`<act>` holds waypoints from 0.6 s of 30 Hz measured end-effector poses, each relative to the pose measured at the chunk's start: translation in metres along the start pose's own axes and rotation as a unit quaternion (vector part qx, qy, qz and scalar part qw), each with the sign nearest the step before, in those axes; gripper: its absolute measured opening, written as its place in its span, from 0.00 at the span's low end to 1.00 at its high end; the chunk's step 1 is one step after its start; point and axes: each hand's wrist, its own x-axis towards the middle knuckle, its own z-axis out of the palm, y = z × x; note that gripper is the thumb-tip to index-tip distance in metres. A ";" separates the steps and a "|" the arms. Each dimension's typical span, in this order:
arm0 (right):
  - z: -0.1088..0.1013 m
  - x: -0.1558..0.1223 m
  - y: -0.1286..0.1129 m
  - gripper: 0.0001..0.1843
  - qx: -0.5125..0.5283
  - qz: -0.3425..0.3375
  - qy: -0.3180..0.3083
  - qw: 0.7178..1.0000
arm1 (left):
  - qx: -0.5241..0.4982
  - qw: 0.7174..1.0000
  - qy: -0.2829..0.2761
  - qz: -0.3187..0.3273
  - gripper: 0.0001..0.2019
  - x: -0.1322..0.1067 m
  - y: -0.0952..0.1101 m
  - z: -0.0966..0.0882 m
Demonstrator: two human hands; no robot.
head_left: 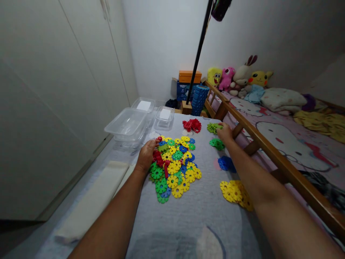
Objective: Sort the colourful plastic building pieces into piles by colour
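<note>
A mixed heap of plastic snowflake discs (176,167) in yellow, green, blue and red lies in the middle of the bed sheet. Against its upper left edge rests my left hand (147,155), fingers stretched out, touching the discs beside red pieces. Over at the right, my right hand (225,133) has its fingertips closed on light green discs (213,128) in a small pile. Below that pile are separate groups of green discs (217,144), blue discs (225,163) and yellow discs (234,191). Red discs (192,125) form another group farther back.
Clear plastic containers (126,124) stand at the back left, one smaller box (165,114) beside them. A folded cream cloth (94,201) lies along the left. A wooden rail (250,133) borders the right side, with plush toys beyond it. A black pole (198,54) rises behind.
</note>
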 end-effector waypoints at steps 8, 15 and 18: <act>0.013 -0.079 -0.090 0.11 0.144 -0.268 -0.214 0.928 | -0.028 0.999 0.020 0.023 0.32 0.004 -0.006 0.000; 0.028 -0.134 -0.156 0.13 0.058 -0.341 -0.296 0.891 | -0.032 0.999 0.022 0.032 0.29 0.005 -0.003 -0.001; 0.034 -0.143 -0.169 0.14 0.010 -0.309 -0.305 0.901 | -0.038 0.999 0.026 0.027 0.30 0.006 -0.003 -0.002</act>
